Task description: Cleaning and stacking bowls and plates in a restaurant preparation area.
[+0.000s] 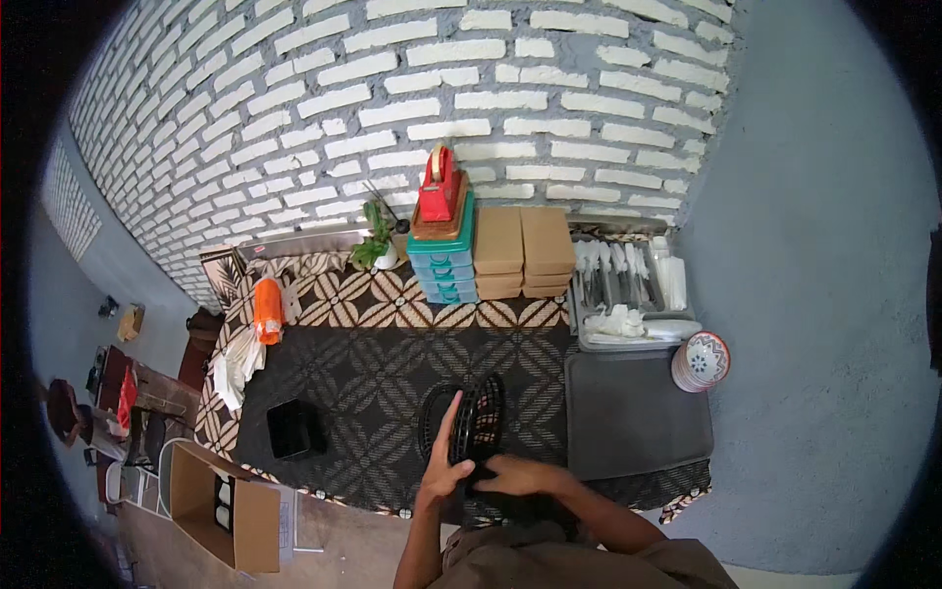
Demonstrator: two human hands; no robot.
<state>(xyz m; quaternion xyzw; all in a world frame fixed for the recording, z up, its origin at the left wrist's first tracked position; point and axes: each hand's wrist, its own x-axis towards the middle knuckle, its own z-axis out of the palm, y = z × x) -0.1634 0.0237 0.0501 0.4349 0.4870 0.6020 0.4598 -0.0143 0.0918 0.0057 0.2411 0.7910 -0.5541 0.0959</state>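
My left hand grips the left side of a black plastic mesh basket, tilted up on edge over the dark patterned cloth on the table. My right hand holds the basket's lower right edge, fingers curled on it. Both forearms come in from the bottom edge. A second round black basket lies just behind the held one.
A small black square container sits left. A grey tray, a stack of patterned bowls, a cutlery organiser, tan boxes, teal drawers, an orange bottle and an open cardboard box surround.
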